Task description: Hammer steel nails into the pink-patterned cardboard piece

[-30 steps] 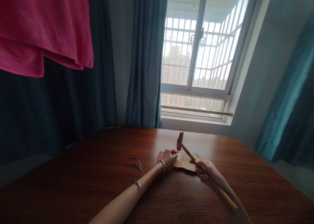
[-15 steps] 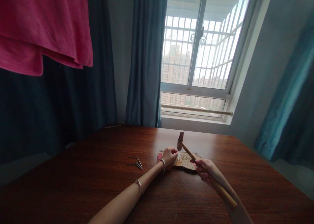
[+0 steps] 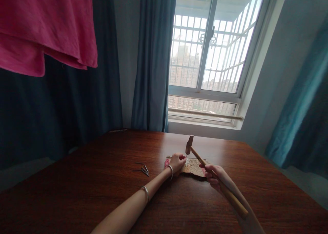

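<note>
My right hand (image 3: 215,176) is wrapped around the wooden handle of a hammer (image 3: 196,155). The hammer's metal head is raised just above my left fingertips. With finger and thumb closed, my left hand (image 3: 177,163) pinches a thin nail (image 3: 186,156), mostly hidden by the fingers. Beneath both hands lies a flat, tan piece of cardboard (image 3: 196,169) dotted with many small holes, with pink patches at its ends and a ragged near edge. Whether the nail tip touches the cardboard is too small to tell.
Several loose nails (image 3: 145,171) lie on the brown wooden table (image 3: 84,193), left of my left hand. A pink cloth (image 3: 51,28) hangs at upper left. Behind the table are a blue curtain (image 3: 153,63) and a barred window (image 3: 205,69).
The hammer head and my right hand have shifted very slightly. My left hand stays at the same spot on the cardboard, still pinching the nail.
</note>
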A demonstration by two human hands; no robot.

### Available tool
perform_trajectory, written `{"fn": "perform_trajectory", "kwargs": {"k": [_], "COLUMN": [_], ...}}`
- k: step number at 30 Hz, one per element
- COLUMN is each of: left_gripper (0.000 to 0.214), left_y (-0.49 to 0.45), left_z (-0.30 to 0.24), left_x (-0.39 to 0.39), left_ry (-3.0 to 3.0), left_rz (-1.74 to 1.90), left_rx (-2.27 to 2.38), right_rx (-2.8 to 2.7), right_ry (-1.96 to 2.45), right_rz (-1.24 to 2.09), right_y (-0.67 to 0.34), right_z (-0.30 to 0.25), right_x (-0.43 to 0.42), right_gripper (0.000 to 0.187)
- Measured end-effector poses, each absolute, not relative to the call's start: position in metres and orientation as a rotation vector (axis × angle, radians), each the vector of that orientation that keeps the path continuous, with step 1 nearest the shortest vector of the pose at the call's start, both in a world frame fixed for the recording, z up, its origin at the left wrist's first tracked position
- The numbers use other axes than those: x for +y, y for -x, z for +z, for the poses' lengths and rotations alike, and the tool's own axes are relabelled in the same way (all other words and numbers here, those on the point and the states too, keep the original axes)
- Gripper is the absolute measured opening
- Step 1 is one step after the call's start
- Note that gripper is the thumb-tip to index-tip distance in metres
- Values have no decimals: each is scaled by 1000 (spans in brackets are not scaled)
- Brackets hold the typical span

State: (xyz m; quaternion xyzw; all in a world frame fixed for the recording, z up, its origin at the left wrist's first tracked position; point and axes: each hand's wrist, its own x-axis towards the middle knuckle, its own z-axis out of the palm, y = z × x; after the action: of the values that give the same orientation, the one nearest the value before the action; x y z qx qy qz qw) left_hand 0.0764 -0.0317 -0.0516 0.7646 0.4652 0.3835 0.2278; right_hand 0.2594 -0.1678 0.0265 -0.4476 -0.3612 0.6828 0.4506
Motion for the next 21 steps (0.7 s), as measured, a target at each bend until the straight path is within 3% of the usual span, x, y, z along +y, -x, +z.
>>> {"fn": "perform_trajectory", "kwargs": {"k": [21], "left_gripper": [15], "left_y": [-76], "left_z": [-50], "left_x": [-33], "left_ry": [-2146], "left_rz": [1015], "left_rx": [1297], "right_rx": [-988], "right_ry": [1133], "right_rz": [1668], "right_y": [-258], "right_z": [25], "right_x": [-168], "right_gripper": [39]}}
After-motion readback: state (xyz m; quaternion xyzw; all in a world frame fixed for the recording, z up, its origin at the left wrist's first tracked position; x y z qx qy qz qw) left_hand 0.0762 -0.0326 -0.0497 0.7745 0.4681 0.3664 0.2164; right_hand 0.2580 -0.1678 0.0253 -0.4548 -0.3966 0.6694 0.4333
